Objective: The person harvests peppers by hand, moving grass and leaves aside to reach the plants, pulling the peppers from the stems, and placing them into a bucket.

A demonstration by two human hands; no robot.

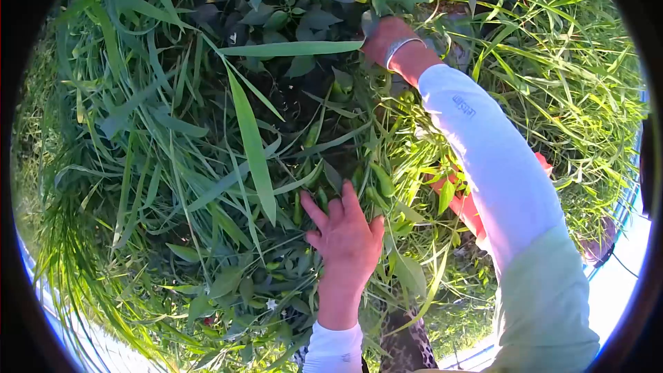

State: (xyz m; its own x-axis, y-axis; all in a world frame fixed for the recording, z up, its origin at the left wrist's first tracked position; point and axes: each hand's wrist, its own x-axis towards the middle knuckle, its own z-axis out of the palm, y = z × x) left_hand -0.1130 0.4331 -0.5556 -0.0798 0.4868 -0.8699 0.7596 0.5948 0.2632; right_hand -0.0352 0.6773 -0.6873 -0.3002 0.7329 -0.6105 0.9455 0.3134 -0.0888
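My left hand (345, 231) reaches into pepper plants at the lower middle, its fingers spread among stems and leaves. Green peppers (382, 179) hang just to the right of its fingertips, and another green pepper (312, 135) hangs above them. No held thing shows in that hand. Farther up, my right hand (387, 38) is in the foliage beside dark pepper leaves (321, 19). Its fingers are hidden by leaves, so what they touch does not show. A silvery bracelet (402, 47) circles the right wrist.
Long grass blades (252, 145) cross the pepper plants at left and centre. Sunlit grass (552, 48) grows thickly on the right. Something red (469, 215) lies partly behind the right white sleeve (490, 152). Patterned trousers (413, 342) show at the bottom.
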